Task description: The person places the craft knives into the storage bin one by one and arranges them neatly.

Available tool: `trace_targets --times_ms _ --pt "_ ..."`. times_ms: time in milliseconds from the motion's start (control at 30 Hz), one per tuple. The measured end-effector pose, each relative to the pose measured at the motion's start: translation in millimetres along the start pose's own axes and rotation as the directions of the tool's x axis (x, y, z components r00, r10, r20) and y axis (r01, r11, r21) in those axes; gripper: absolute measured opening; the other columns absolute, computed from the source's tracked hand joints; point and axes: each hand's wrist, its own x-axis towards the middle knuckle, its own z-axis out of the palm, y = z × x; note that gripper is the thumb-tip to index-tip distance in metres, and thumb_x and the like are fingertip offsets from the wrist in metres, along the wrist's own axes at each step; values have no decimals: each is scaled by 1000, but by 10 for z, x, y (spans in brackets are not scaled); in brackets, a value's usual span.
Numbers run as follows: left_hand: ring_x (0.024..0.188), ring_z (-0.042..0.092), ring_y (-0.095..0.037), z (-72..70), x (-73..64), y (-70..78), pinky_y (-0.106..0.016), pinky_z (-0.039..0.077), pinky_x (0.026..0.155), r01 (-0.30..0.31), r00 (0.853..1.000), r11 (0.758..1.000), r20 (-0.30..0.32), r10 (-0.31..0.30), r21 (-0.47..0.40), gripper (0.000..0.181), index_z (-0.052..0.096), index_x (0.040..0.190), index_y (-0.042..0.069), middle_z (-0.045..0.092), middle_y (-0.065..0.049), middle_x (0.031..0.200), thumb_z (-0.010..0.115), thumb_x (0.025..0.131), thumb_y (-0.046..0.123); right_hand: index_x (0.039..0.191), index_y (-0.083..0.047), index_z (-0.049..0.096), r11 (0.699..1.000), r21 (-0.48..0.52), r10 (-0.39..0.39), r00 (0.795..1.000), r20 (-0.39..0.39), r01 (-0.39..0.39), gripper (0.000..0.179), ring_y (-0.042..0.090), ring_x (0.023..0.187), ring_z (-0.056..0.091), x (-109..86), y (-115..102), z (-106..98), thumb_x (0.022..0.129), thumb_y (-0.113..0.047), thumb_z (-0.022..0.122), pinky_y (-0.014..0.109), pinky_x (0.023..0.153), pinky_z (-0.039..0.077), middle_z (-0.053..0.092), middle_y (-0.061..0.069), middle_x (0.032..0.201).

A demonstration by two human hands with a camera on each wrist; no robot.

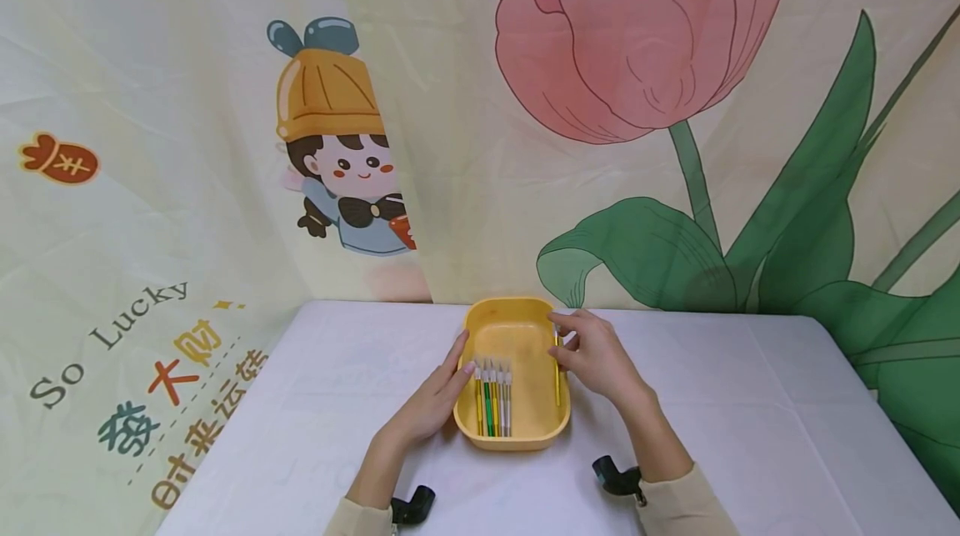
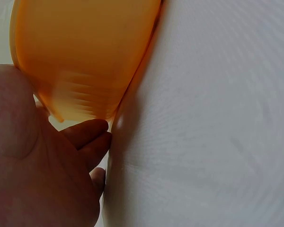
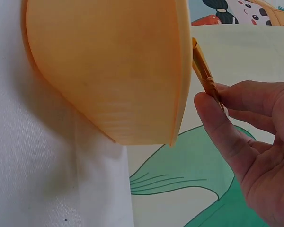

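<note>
A yellow oblong plastic tray (image 1: 534,403) rests on the white-covered table. Along its left inside lie several slim craft knives (image 1: 496,409) in a row, tips toward the far end, with yellow, green and silvery handles. My left hand (image 1: 427,403) holds the tray's left side, thumb at the rim and fingers along the outer wall (image 2: 85,85). At the right rim my right hand (image 1: 596,350) pinches a yellow craft knife (image 1: 557,382) between thumb and fingers. The right wrist view shows the knife's ribbed grip (image 3: 210,85); its lower part is hidden by the tray wall.
White cloth covers the table (image 1: 712,419) around the tray. Behind its back edge hangs a printed curtain (image 1: 465,186) with a large tulip and a cartoon figure. A small black wrist camera (image 1: 617,476) sits by the right forearm, another wrist camera (image 1: 414,506) by the left.
</note>
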Motion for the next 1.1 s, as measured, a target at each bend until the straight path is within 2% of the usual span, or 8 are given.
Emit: trace_targets --times_ms 233,467,600,833,1100 --pt "160 22 -25 4 1 7 -53 16 131 4 1000 1000 -5 -4 -10 62 10 167 41 22 0 173 38 112 49 142 -8 65 1000 15 -7 1000 12 7 56 12 70 66 0 -41 34 89 -2 81 23 59 59 64 8 105" --pt "160 23 -26 11 3 13 -54 16 130 6 1000 1000 -9 -6 -1 62 10 167 41 23 -2 173 38 112 49 143 -8 64 998 55 5 999 40 -7 57 13 70 67 2 -71 96 89 1 80 27 63 63 62 7 101" --pt "159 24 -26 8 0 22 -53 17 130 9 1000 1000 -8 -9 1 62 10 167 41 25 -3 173 38 112 49 142 -9 65 999 40 3 999 41 -5 56 12 70 68 -6 -77 130 89 -1 80 23 63 61 62 7 102" --pt "160 23 -28 7 -3 19 -54 17 130 15 1000 1000 0 -15 -1 63 9 167 41 23 -4 173 37 112 50 143 -5 63 999 45 -27 998 58 24 55 12 71 68 -3 -78 173 90 0 79 29 65 63 63 9 105" --pt "159 24 -29 9 2 15 -55 16 130 1 1000 1000 -5 -1 10 63 8 167 40 24 -6 173 36 112 50 142 -5 64 999 20 -33 997 75 31 54 11 73 66 -12 -100 217 90 0 79 20 62 60 64 12 110"
